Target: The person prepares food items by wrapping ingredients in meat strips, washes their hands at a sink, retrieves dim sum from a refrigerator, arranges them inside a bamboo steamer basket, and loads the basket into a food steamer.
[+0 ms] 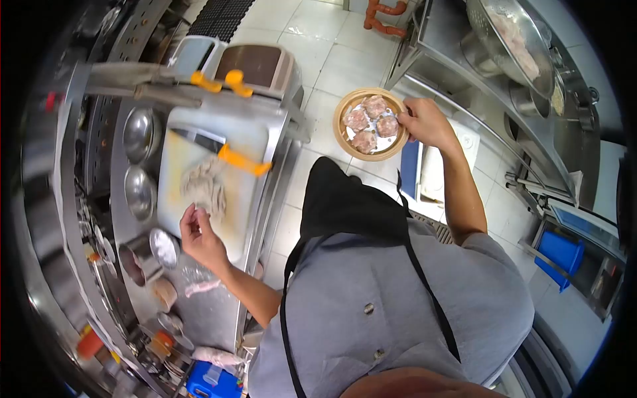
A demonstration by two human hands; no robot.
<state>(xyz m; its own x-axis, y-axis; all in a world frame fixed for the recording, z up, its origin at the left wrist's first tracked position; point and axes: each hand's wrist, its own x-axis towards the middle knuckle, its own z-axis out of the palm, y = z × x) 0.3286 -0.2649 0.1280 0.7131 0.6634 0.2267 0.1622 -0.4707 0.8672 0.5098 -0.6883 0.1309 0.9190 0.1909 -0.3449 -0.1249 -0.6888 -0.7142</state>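
Note:
My right hand [424, 123] grips the rim of a round bamboo steamer [340, 136], held out over the floor. Inside, several meat dumplings [387, 126] sit on a white perforated liner. My left hand [202, 242] is over the near part of a white cutting board [249, 146], its fingers curled together; whatever they may hold is too small to make out. Just beyond those fingers lies a pale, folded heap of food [204, 188]. A cleaver with a yellow handle [244, 160] rests on the board.
Metal bowls [141, 192] line the board's far side. Two more yellow handles [235, 82] lie beyond the board, near lidded bins [249, 66]. At the right, a steel counter [444, 40] holds a large colander [541, 73] and pots. White tiles [318, 30] cover the floor.

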